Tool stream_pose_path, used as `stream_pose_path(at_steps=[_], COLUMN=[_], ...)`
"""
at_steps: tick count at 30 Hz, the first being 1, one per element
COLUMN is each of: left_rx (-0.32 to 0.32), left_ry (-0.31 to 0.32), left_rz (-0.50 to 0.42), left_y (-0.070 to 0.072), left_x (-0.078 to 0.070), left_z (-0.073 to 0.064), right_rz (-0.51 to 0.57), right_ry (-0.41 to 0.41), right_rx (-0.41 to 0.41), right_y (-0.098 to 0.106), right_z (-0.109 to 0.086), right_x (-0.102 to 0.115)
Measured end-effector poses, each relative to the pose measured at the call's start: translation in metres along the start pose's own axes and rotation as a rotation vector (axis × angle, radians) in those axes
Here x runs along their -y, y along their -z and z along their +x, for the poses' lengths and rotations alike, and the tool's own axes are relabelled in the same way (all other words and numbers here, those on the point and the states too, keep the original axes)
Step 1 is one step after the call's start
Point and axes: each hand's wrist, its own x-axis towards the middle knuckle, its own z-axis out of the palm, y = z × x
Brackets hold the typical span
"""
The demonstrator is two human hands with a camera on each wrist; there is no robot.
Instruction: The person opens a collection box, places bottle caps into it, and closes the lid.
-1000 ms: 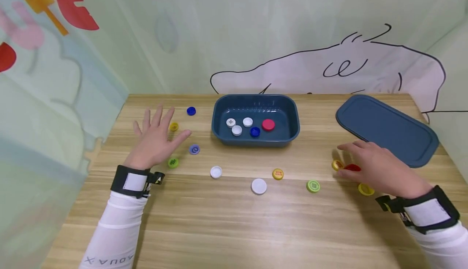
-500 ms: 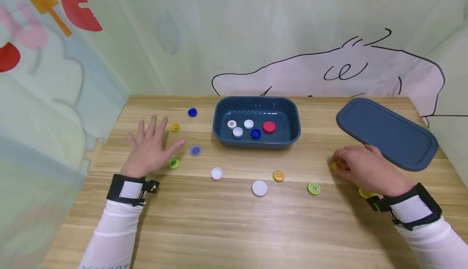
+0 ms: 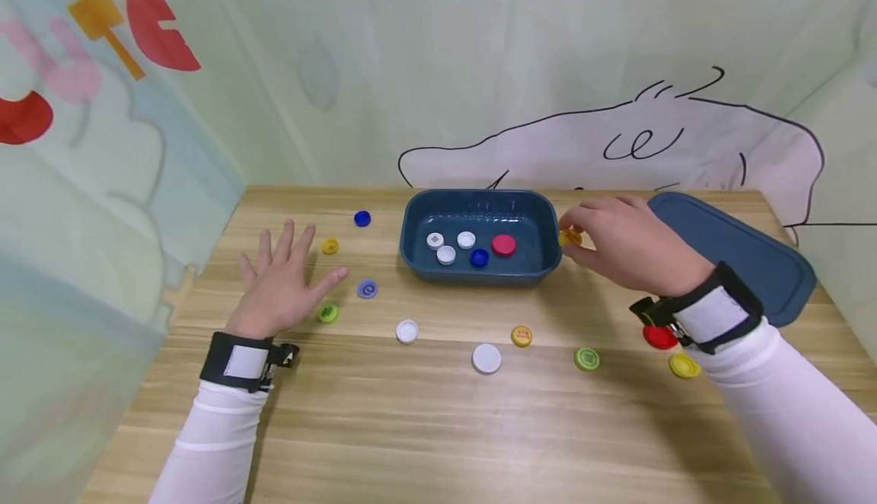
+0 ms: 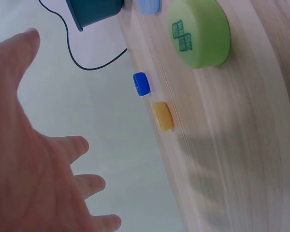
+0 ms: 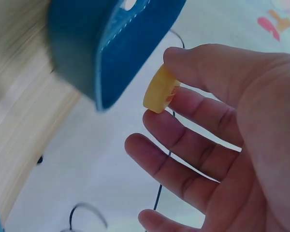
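My right hand (image 3: 633, 245) pinches a yellow bottle cap (image 5: 160, 89) between thumb and fingers, close by the right rim of a dark blue tub (image 3: 479, 277). Inside the tub lie several caps: white ones, a blue one (image 3: 479, 258) and a red one (image 3: 503, 245). At the left, my left hand (image 3: 277, 283) is spread with straight fingers above the table and holds nothing. Near it are a green cap (image 4: 200, 34), a yellow cap (image 4: 163, 116), a blue cap (image 4: 141, 84) and a lilac cap (image 3: 367, 288).
Loose on the wooden table (image 3: 411, 428) are two white caps, including a larger one (image 3: 486, 358), an orange-yellow cap (image 3: 521, 336) and a green cap (image 3: 587, 358). A red cap (image 3: 659, 337) and a yellow cap (image 3: 684, 365) lie under the right forearm. A blue lid (image 3: 747, 260) lies at the right.
My right hand has gripped the yellow cap beside the red one and carried it up and leftward to the tub's right side. The left hand has shifted slightly and stays spread.
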Motion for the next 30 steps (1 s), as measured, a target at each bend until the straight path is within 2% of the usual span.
stream_pose_path(at_steps=[6,14,18,21,25,30], left_rx=[0.008,0.001,0.003,0.009,0.015,0.016], left_ry=[0.008,0.008,0.008,0.008,0.008,0.009], left_rz=[0.001,0.013,0.011,0.01,0.009,0.01], left_y=[0.001,0.003,0.003,0.003,0.003,0.002], left_x=[-0.001,-0.001,-0.001,-0.001,-0.001,-0.001], left_z=[-0.001,-0.001,-0.001,0.0,0.0,0.001], right_rz=[-0.014,-0.023,-0.053,-0.074,-0.06,-0.007], right_ry=[0.035,0.046,0.041,0.042,0.047,0.01], right_rx=[0.077,0.251,0.336,0.366,0.353,0.306], right_y=[-0.013,-0.032,-0.04,-0.046,-0.047,-0.034], right_z=[0.037,0.075,0.081,0.083,0.083,0.078], right_x=[0.013,0.021,0.025,0.025,0.024,0.021])
